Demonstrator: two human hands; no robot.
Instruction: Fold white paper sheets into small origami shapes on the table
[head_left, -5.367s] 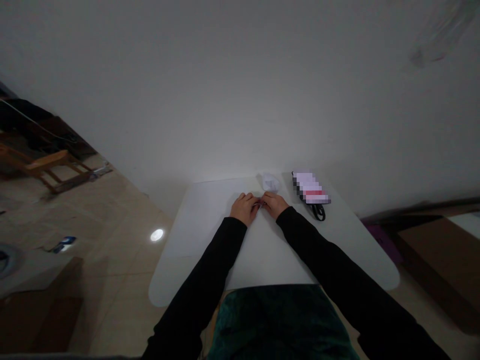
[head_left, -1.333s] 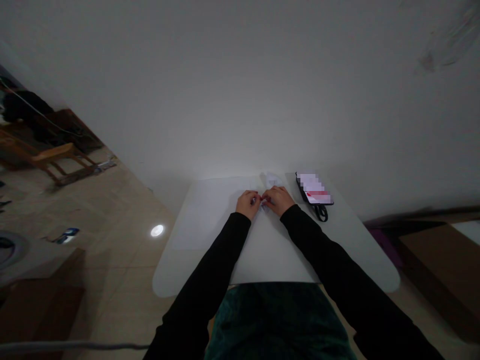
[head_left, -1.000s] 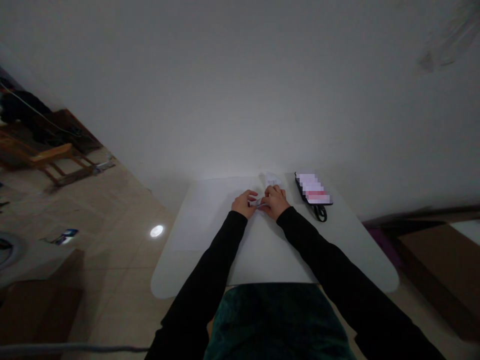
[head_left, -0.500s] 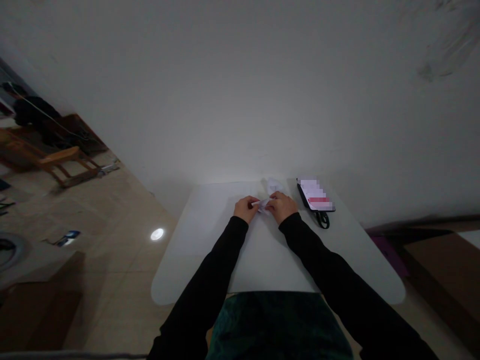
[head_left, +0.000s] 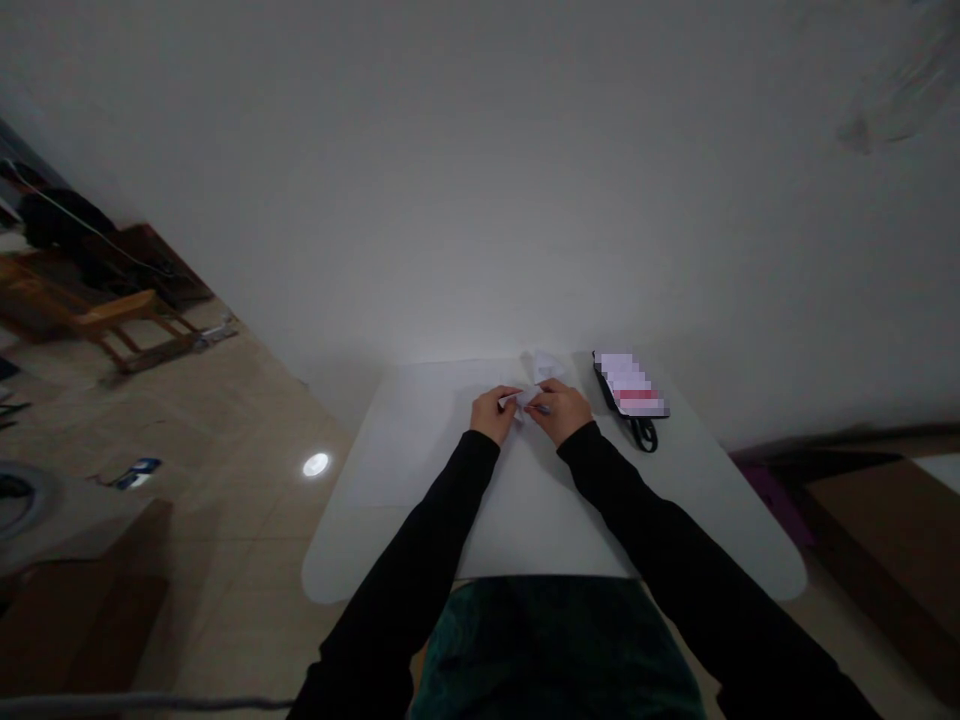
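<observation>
Between my two hands is a small folded piece of white paper (head_left: 528, 394), held just above the white table (head_left: 547, 520). My left hand (head_left: 493, 413) pinches its left side, thumb and fingers closed. On the right side, my right hand (head_left: 562, 408) grips it with bent fingers. The exact shape of the folds is too small to make out. Just behind my right hand lies another crumpled or folded white paper (head_left: 549, 365). A large flat white sheet (head_left: 420, 430) covers the table's left part, near my left forearm.
A phone (head_left: 630, 385) with a lit, blurred screen and a black strap (head_left: 645, 434) lies right of my hands. The wall (head_left: 480, 200) stands directly behind the table. On the left are a wooden chair (head_left: 120, 310) and a person in dark clothes (head_left: 64, 220).
The paper between my fingers has turned slightly and shows a broader face. My hands have shifted only a little, staying together. The camera view has moved slightly.
</observation>
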